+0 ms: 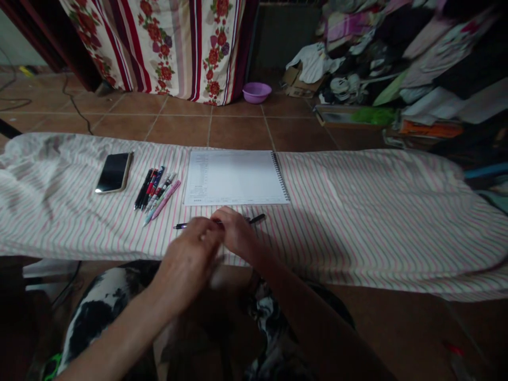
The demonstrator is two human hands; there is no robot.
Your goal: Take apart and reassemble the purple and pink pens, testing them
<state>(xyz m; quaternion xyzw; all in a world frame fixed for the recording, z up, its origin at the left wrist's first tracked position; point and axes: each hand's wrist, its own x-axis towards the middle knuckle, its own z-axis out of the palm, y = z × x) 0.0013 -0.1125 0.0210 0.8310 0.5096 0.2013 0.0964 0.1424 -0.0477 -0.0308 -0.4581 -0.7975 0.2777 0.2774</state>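
My left hand (192, 253) and my right hand (235, 228) meet at the front of the cloth-covered surface, fingers curled together and slightly blurred. What they pinch between them, if anything, is hidden. A dark pen (181, 226) pokes out to the left of my left hand's knuckles. Beyond my right hand shows the black end of another pen (257, 218); their middles are covered by the hands. Just behind lies a spiral-bound pad (238, 177) with a mostly blank white page, its coil on the right. Several pens (155, 190), black, red and pastel, are bunched left of the pad.
A dark-screened phone (114, 172) lies at the left on the striped cloth (377, 211). Past the far edge are a tiled floor (238, 127), a purple basin (257, 92) and a floral curtain (178, 47). Clothes and shoes (345, 87) are heaped at the back right.
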